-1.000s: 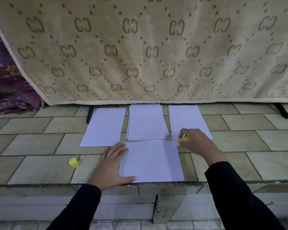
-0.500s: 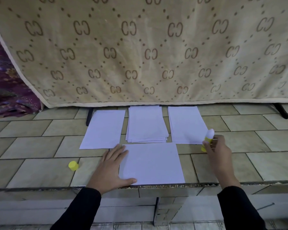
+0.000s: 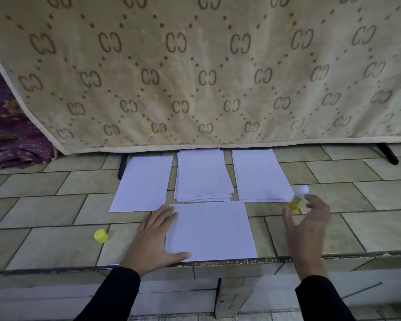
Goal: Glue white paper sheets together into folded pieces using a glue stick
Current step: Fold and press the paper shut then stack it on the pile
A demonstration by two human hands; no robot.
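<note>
A white sheet (image 3: 212, 231) lies at the front edge of the tiled ledge. My left hand (image 3: 154, 237) presses flat on its left edge, fingers straight. The glue stick (image 3: 296, 201), yellow with a white tip, stands upright and uncapped on the tiles to the right of the sheet. Just behind it is my right hand (image 3: 309, 220), with thumb and fingers spread apart on either side of the stick and apparently clear of it. The yellow cap (image 3: 101, 236) lies on the tiles to the left.
Behind the front sheet lie a single sheet (image 3: 144, 184) on the left, a stack of sheets (image 3: 203, 177) in the middle and another pile (image 3: 259, 176) on the right. A patterned beige cloth (image 3: 195, 77) hangs behind. The ledge edge (image 3: 333, 257) drops off in front.
My right hand carried the glue stick from the front sheet's far right corner out to the right, stood it on the tiles and opened around it. The left hand stayed in place.
</note>
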